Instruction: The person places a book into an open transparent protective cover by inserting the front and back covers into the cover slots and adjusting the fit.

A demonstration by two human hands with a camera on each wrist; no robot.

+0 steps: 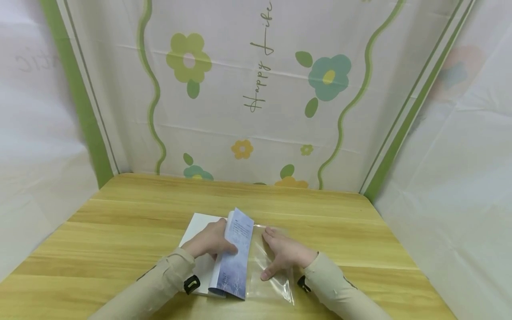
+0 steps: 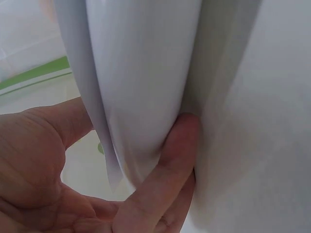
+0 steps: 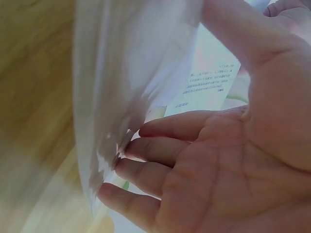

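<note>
A book with a blue-violet printed cover [image 1: 239, 235] lies on the wooden table, white pages [image 1: 196, 226] showing to its left. My left hand [image 1: 212, 240] pinches the cover flap and curved white sheets, thumb on the printed side. In the left wrist view its fingers [image 2: 160, 189] are tucked behind the bent paper [image 2: 141, 73]. To the right, a clear plastic sleeve [image 1: 260, 286] extends from beside the cover. My right hand [image 1: 286, 253] rests on this film, thumb spread apart; in the right wrist view the straight fingers [image 3: 146, 174] touch the film [image 3: 112, 97].
The wooden table [image 1: 132, 222] extends around the book on all sides. A white curtain [image 1: 224, 120] with flowers and green lines hangs behind its far edge. White fabric also stands at the left and right sides.
</note>
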